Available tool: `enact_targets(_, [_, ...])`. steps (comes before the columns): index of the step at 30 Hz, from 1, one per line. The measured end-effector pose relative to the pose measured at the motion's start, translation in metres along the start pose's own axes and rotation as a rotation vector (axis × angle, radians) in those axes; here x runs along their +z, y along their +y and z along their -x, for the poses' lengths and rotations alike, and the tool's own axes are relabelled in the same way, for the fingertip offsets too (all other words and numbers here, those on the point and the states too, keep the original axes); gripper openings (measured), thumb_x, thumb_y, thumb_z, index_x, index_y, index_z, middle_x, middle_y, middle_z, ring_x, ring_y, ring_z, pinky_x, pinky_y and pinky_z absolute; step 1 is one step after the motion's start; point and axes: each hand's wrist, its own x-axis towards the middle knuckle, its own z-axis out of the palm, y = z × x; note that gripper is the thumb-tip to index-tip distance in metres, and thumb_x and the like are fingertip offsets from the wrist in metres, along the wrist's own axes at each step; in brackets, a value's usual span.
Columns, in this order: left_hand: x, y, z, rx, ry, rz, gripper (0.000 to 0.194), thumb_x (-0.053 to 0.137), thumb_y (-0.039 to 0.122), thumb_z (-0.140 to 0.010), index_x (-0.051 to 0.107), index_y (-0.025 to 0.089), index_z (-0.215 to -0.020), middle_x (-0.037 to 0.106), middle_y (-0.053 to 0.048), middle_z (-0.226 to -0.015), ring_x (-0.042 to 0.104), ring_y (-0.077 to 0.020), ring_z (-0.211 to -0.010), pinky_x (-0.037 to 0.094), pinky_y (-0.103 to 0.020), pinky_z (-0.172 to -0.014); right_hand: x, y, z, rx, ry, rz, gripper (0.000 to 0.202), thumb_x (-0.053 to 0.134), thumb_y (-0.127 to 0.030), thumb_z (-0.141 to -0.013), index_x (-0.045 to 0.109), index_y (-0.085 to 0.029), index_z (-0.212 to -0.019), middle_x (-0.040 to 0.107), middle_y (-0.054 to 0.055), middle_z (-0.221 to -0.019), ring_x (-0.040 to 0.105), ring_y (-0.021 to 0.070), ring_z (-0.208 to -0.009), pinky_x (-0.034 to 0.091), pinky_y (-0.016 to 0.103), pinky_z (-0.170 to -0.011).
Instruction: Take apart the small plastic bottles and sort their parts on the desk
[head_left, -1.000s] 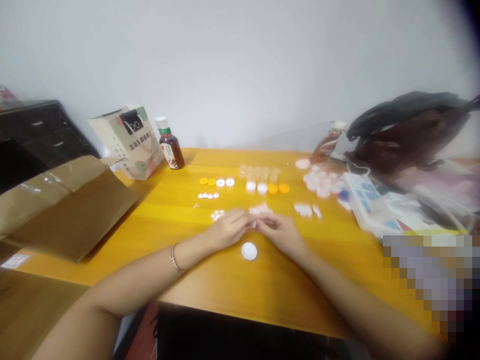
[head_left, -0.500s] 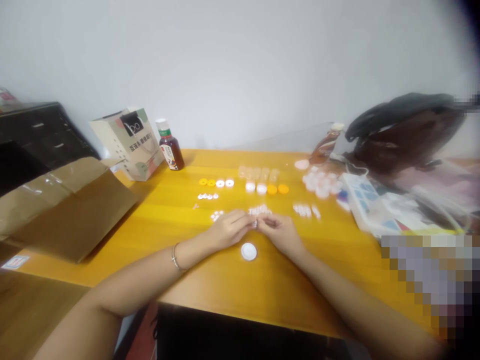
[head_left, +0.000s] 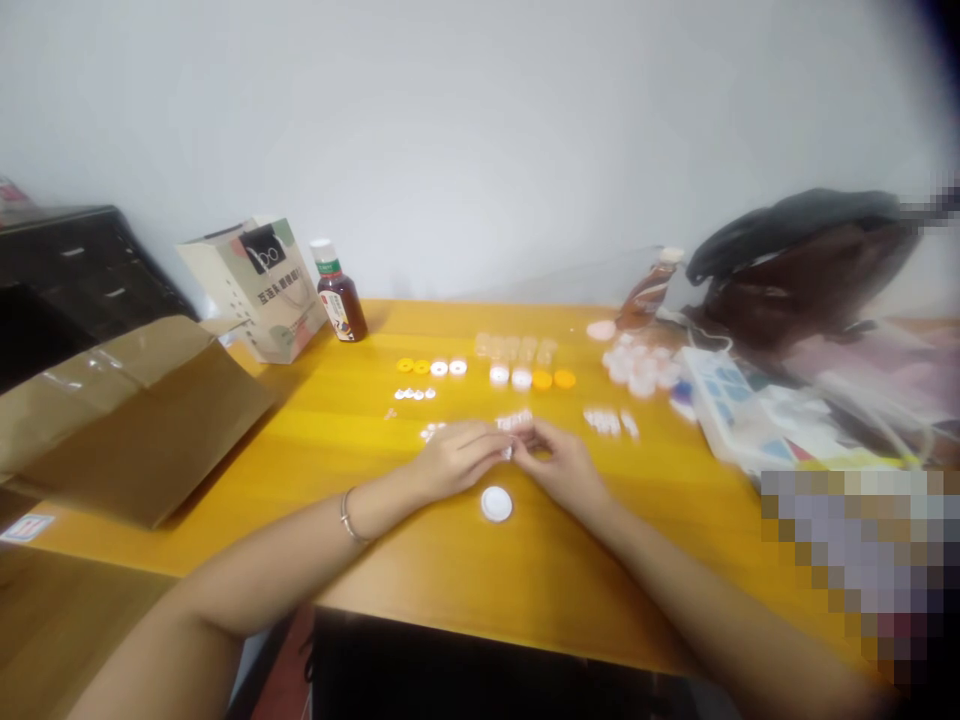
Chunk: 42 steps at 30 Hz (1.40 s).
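Over the middle of the yellow table (head_left: 442,600), my left hand (head_left: 465,458) and my right hand (head_left: 559,462) meet fingertip to fingertip. Both are closed in a pinch on one small white piece (head_left: 508,453), too small and blurred to name. Just below them a round white lid-like disc (head_left: 496,504) lies flat. Small white parts (head_left: 514,420) lie right behind my fingers, partly covered by them. Beside my left hand are several tiny white pieces (head_left: 431,431).
Yellow and white ring caps (head_left: 439,368) and orange and white caps (head_left: 542,380) stand in rows, with clear cups (head_left: 517,348) behind. White cylinders (head_left: 611,423) and a pile of pale pieces (head_left: 641,365) lie right. A brown paper bag (head_left: 150,420), dark bottle (head_left: 341,300) and power strip (head_left: 731,405) flank them.
My right fingers have shifted slightly around the small white piece, the hand looking a little more arched. My left hand stays nearly where it was.
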Motion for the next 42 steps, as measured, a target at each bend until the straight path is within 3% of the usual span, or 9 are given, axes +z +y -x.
enact_targets(4, [0.0,-0.001,0.001,0.05,0.045,-0.033,0.018,0.052,0.019,-0.083,0.057,0.017,-0.1,0.066,-0.007,-0.094,0.06,-0.0147,-0.084,0.049,-0.029,-0.074,0.002,0.003,-0.001,0.033,-0.043,-0.086,0.011,0.055,-0.028,-0.072,0.057,-0.018,-0.074,0.062,0.0,-0.068,0.058,0.0124,-0.064,0.048,0.026,-0.064])
enact_targets(9, [0.0,-0.001,0.0,-0.049,0.101,0.029,0.019,0.058,0.019,-0.078,0.057,0.017,-0.097,0.066,-0.006,-0.085,0.06,-0.0152,-0.078,0.048,-0.031,-0.072,0.002,0.002,-0.003,0.172,-0.109,-0.275,0.019,0.053,-0.037,-0.077,0.051,-0.018,-0.071,0.058,-0.002,-0.06,0.054,0.0096,-0.053,0.045,0.023,-0.056])
enact_targets(12, [0.002,0.002,-0.001,-0.14,0.14,0.096,0.018,0.058,0.02,-0.077,0.057,0.016,-0.094,0.064,-0.006,-0.083,0.059,-0.0153,-0.077,0.048,-0.03,-0.071,0.0,-0.001,-0.001,0.105,-0.072,-0.18,0.018,0.054,-0.035,-0.076,0.052,-0.018,-0.071,0.058,-0.001,-0.062,0.053,0.0102,-0.055,0.044,0.023,-0.057])
enact_targets(16, [0.002,0.005,-0.002,-0.145,0.163,0.154,0.018,0.057,0.019,-0.078,0.057,0.016,-0.095,0.064,-0.007,-0.085,0.059,-0.0157,-0.08,0.049,-0.03,-0.073,-0.001,-0.003,-0.001,0.009,0.0,-0.078,0.016,0.055,-0.034,-0.075,0.054,-0.018,-0.071,0.059,0.0,-0.066,0.054,0.0117,-0.06,0.043,0.025,-0.06])
enact_targets(22, [0.0,0.005,-0.003,-0.14,0.157,0.181,0.019,0.059,0.018,-0.077,0.056,0.015,-0.096,0.064,-0.008,-0.085,0.059,-0.0151,-0.08,0.05,-0.029,-0.073,-0.002,0.001,-0.006,0.228,-0.177,-0.352,0.02,0.056,-0.036,-0.073,0.049,-0.018,-0.068,0.056,-0.002,-0.056,0.052,0.0095,-0.049,0.041,0.022,-0.049])
enact_targets(30, [0.001,0.002,-0.001,-0.132,0.217,0.2,0.022,0.058,0.015,-0.077,0.055,0.015,-0.099,0.063,-0.007,-0.09,0.059,-0.015,-0.086,0.05,-0.03,-0.077,-0.005,-0.005,-0.001,-0.106,0.122,0.061,0.013,0.052,-0.029,-0.076,0.052,-0.019,-0.069,0.059,0.0,-0.064,0.054,0.0114,-0.059,0.043,0.024,-0.058])
enact_targets(33, [-0.001,-0.001,-0.001,-0.158,0.234,0.188,0.022,0.061,0.016,-0.076,0.056,0.015,-0.097,0.063,-0.007,-0.088,0.059,-0.0151,-0.084,0.05,-0.03,-0.076,-0.012,0.001,-0.007,-0.039,0.216,0.008,0.017,0.052,-0.033,-0.076,0.049,-0.019,-0.067,0.059,0.0,-0.061,0.053,0.0106,-0.054,0.043,0.023,-0.054])
enact_targets(36, [-0.002,-0.003,-0.001,-0.177,0.227,0.2,0.02,0.06,0.019,-0.077,0.056,0.016,-0.096,0.062,-0.007,-0.088,0.059,-0.0153,-0.084,0.05,-0.031,-0.077,-0.022,0.009,-0.015,0.074,0.174,-0.044,0.021,0.052,-0.036,-0.076,0.051,-0.018,-0.067,0.059,0.0,-0.059,0.052,0.0102,-0.049,0.042,0.023,-0.05])
enact_targets(42, [0.004,-0.008,0.001,-0.321,0.212,0.341,0.023,0.055,0.02,-0.081,0.054,0.015,-0.104,0.059,-0.009,-0.1,0.058,-0.0146,-0.091,0.053,-0.028,-0.077,-0.03,0.026,-0.022,0.0,0.175,0.285,0.015,0.056,-0.03,-0.072,0.06,-0.018,-0.064,0.06,0.002,-0.063,0.053,0.0139,-0.058,0.042,0.026,-0.057])
